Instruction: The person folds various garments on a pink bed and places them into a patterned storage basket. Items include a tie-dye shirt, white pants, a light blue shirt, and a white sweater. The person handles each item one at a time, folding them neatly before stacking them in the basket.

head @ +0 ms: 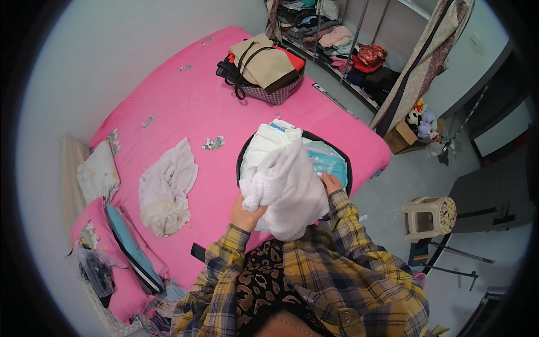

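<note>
A fluffy pale pink-white garment (294,193) hangs bunched between my hands, over the near part of a dark-rimmed basket (241,158). My left hand (249,214) grips a gathered part of the cloth at its left side. At the right side my right hand (331,183) holds the edge of the same cloth, partly hidden by it. Under and beyond the garment, the basket holds white cloth (269,141) and a turquoise garment (328,162). The basket stands near the edge of a bed with a pink sheet (219,177).
Left on the sheet lies a pale fluffy garment (168,189). Farther back stands a woven basket (273,94) with a beige bag (263,63) on top. A phone (198,252) lies near my left sleeve. Right of the bed are a plastic stool (425,217) and a cardboard box (400,137) of plush toys.
</note>
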Available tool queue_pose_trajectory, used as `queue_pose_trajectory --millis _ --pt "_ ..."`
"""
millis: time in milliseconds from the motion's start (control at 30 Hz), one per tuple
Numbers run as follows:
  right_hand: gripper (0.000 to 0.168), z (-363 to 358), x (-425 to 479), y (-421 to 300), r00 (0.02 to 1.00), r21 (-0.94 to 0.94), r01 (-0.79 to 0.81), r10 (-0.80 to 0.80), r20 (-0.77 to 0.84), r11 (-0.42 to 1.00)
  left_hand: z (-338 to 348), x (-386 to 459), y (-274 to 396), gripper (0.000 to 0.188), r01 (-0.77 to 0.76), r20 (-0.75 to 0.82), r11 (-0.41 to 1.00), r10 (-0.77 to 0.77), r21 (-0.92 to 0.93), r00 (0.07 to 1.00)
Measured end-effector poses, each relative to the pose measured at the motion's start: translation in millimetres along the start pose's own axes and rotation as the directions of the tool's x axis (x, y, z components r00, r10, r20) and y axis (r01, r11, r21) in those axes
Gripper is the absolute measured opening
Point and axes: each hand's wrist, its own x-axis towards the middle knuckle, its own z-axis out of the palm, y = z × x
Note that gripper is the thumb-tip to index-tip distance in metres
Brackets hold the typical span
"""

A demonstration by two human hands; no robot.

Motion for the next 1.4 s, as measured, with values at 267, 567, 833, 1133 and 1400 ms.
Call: queue_pose_trajectory --millis 267,567,833,1133,1400 --pt "0.029 -5 -9 10 0.968 0.245 -0.167 0.111 0.226 0.955 32 12 37 0.057 0.003 0.235 1.000 -0.001 -0.005 0.972" --pt "0.012 -100 -7 -80 0.956 0.016 0.288 -0.287 -0.059 0.958 73 21 3 0.065 0.069 0.316 0.960 0.020 -0.270 0.949" --pt "0.018 -82 35 -49 0.797 -0.838 0.384 -0.598 0.088 0.388 94 6 -175 0.064 0.445 0.117 0.850 -0.430 -0.281 0.895" --pt "0.059 -31 11 -83 0.784 -0.887 0.370 -0.604 0.139 0.276 87 2 -67 0.067 -0.027 -0.178 0.787 0.173 0.616 0.969" --pt "0.058 -9 49 -46 0.799 -0.798 0.548 -0.440 0.411 0.251 127 58 -96 0.061 -0.553 0.569 0.452 0.116 0.700 0.814"
